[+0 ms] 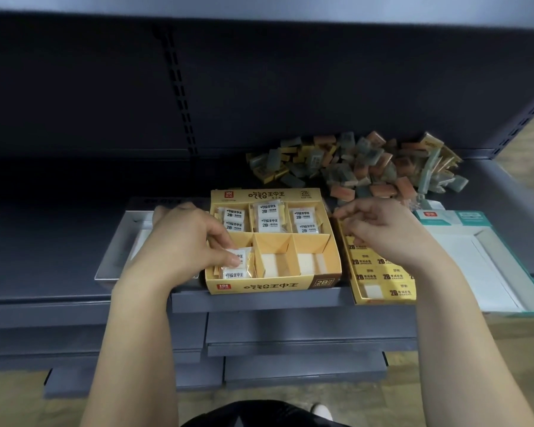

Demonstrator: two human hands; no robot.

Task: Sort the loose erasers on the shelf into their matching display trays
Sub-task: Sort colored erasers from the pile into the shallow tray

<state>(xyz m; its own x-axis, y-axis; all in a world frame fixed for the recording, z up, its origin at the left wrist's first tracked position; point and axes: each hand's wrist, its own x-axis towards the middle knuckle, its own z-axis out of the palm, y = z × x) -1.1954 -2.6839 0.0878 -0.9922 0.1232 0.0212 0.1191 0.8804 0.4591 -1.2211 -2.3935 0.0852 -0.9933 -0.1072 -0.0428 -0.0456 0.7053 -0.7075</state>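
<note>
A yellow six-compartment display tray (273, 286) sits at the shelf's front edge. Its back three compartments hold white wrapped 2B erasers (267, 218). My left hand (182, 238) pinches a white wrapped eraser (239, 255) in the front left compartment, above another eraser lying there. The other two front compartments show bare bottoms. My right hand (383, 229) hovers with fingers curled over a second yellow tray (383, 282) of yellow 2B erasers; I cannot tell whether it holds anything. A heap of loose erasers (367, 161) lies behind.
A silver tray (114, 251) lies to the left under my left hand. A white and teal tray (475, 251) lies at the right. The dark shelf back panel (259, 87) rises behind. Lower shelves (290, 349) jut out below.
</note>
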